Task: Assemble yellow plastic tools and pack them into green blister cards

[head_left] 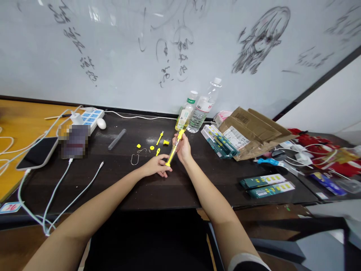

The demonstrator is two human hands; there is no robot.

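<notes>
A slim, clear tubular spring scale (pixel 175 149) with yellow end fittings is held tilted above the dark desk. My left hand (pixel 156 165) has its fingers closed round the lower yellow end. Higher up, the fingers of my right hand (pixel 184 147) wrap the tube near its upper yellow end. Behind my left hand lie a yellow rod (pixel 160 138), a yellow ring (pixel 152 148), a yellow cap (pixel 166 142), a small yellow piece (pixel 138 146) and a yellow tab (pixel 158 151). Close by are a wire loop (pixel 134 160), a thin wire hook (pixel 142 150) and a loose clear tube (pixel 117 139).
Two bottles, one with yellow liquid (pixel 184 114) and a clear one (pixel 199 113), stand behind my hands. Slim boxes (pixel 220 141) and a cardboard package (pixel 248 131) lie right, with more boxes (pixel 267 185) nearer. Left are a phone (pixel 38 152), a power strip (pixel 93 118) and cables.
</notes>
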